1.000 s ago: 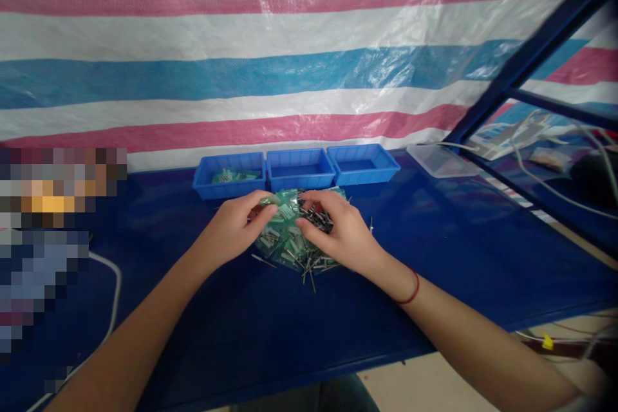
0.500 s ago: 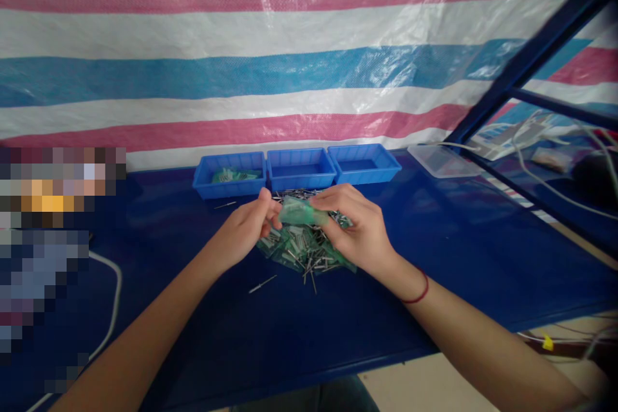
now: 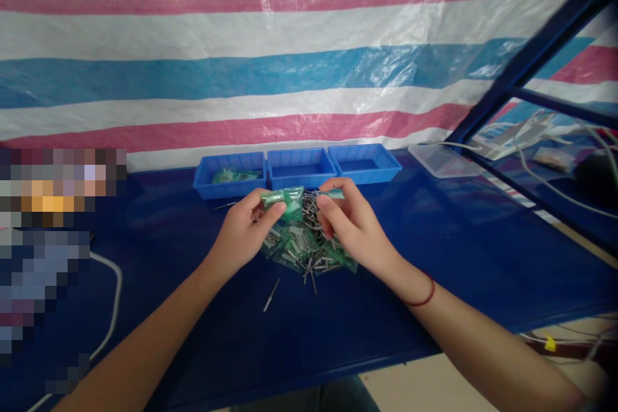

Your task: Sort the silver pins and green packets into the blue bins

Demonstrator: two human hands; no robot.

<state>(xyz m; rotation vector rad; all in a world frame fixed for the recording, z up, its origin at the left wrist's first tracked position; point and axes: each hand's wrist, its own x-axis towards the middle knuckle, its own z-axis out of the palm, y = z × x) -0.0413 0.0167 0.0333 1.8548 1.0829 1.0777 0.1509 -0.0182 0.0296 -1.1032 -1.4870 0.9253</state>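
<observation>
My left hand [image 3: 248,225] pinches a small green plastic bag [image 3: 293,205] between thumb and fingers, above the pile. Close by on the right, my right hand [image 3: 355,222] is closed, with a piece of green plastic [image 3: 333,194] showing at its fingertips; how much of it the hand covers is hidden. Below both hands lies a heap of green bags of rivets [image 3: 294,244], mixed with loose metal rivets [image 3: 315,264]. A single rivet [image 3: 271,295] lies apart, nearer the front edge.
Three blue bins stand behind the heap: the left bin [image 3: 229,190] holds green bags, beside a middle bin [image 3: 302,177] and a right bin [image 3: 369,172]. A clear plastic lid [image 3: 447,162] lies farther right, near a blue metal frame [image 3: 492,100]. A white cable [image 3: 117,290] runs along the left.
The green bag has gone from my right hand to my left, which has closed on it. My right hand has drawn slightly right. The lone rivet in front has turned and shifted toward me.
</observation>
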